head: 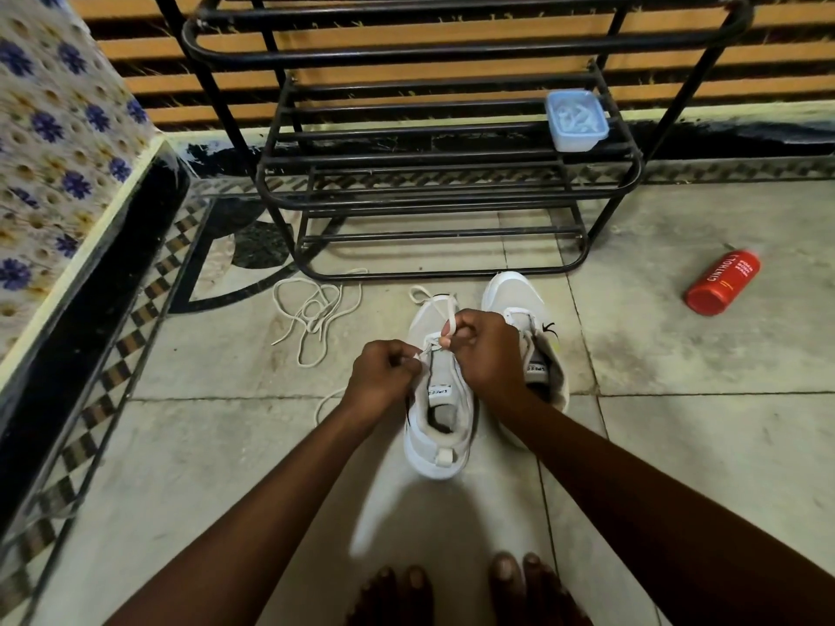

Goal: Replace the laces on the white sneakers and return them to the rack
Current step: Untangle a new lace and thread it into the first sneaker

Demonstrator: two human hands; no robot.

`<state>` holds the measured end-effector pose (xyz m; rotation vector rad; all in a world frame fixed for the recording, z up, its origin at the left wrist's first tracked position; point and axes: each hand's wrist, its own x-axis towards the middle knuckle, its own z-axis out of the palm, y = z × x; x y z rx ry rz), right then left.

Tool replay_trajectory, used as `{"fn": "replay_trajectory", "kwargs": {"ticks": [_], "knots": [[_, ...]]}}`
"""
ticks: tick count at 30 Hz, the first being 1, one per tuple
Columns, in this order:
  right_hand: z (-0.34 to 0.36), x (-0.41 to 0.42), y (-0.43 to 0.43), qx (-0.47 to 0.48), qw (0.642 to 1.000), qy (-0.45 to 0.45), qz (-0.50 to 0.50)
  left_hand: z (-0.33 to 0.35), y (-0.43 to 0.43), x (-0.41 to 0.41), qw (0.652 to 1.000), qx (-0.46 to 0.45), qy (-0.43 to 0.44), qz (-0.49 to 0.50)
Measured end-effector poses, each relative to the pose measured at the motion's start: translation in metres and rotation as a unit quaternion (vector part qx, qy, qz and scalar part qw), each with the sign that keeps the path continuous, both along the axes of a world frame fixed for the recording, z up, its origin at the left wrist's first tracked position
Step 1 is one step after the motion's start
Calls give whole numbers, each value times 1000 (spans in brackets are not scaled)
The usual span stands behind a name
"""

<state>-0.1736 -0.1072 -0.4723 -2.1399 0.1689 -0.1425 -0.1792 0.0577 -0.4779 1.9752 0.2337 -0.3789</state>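
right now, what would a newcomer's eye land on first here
The left hand and right hand pinch a white lace over the near sneaker, mid-floor, the second sneaker beside it. A loose lace lies tangled to their left, before the black rack; a red can lies far right.

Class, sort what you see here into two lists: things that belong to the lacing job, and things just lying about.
Job: left hand, right hand, held lace, nearer sneaker, other sneaker, loose laces, black rack.
Lying about: red bottle, plastic tub, flowered cloth.
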Motion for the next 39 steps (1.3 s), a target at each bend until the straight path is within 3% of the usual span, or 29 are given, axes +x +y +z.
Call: {"fn": "replay_trajectory", "kwargs": {"ticks": [6, 11, 16, 24, 28, 31, 39], "knots": [[-9, 5, 12, 6, 997, 64, -35, 0, 0, -1, 996, -79, 27, 17], [-8, 5, 14, -31, 998, 54, -12, 1, -1, -4, 982, -170, 56, 55], [-5, 8, 16, -144, 987, 17, 73, -3, 1, -4, 985, -161, 40, 38], [-6, 11, 18, -147, 985, 36, 78, -3, -3, -9, 982, -188, 19, 11], [-17, 15, 16, -123, 989, 59, 51, -6, -4, -4, 970, -227, 60, 67], [-22, 17, 14, -98, 992, 67, 52, -15, -2, -1, 976, -208, 38, 48], [-24, 18, 7, -9, 997, 64, 47, -22, -5, 8, 997, -43, -65, 1]]}}
